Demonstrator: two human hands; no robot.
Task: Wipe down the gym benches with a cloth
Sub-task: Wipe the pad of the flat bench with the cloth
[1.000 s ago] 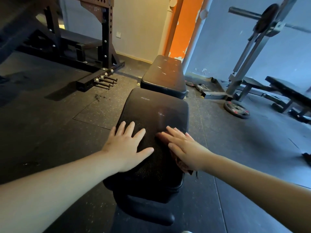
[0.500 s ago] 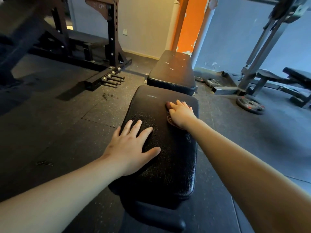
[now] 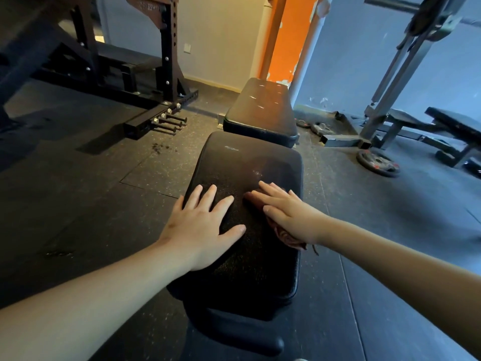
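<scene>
A black padded bench seat point(image 3: 242, 269) stretches away from me, with its second pad point(image 3: 260, 110) beyond a narrow gap. My left hand point(image 3: 200, 227) lies flat on the seat's left side, fingers spread, holding nothing. My right hand point(image 3: 289, 214) presses flat on a dark reddish-brown cloth point(image 3: 286, 237) on the seat's right side. Most of the cloth is hidden under the palm; its edges show at the fingertips and by the wrist. A damp sheen point(image 3: 270, 170) marks the pad ahead of the right hand.
A black power rack point(image 3: 135, 74) with pegs stands on the rubber floor at the left. At the right are a grey machine frame point(image 3: 390, 100), a weight plate point(image 3: 377, 162) lying on the floor and another black bench point(image 3: 455, 126). An orange wall strip is behind.
My right hand slid forward along the seat with the cloth, then drew back toward me to its present spot. My left hand stayed planted on the seat.
</scene>
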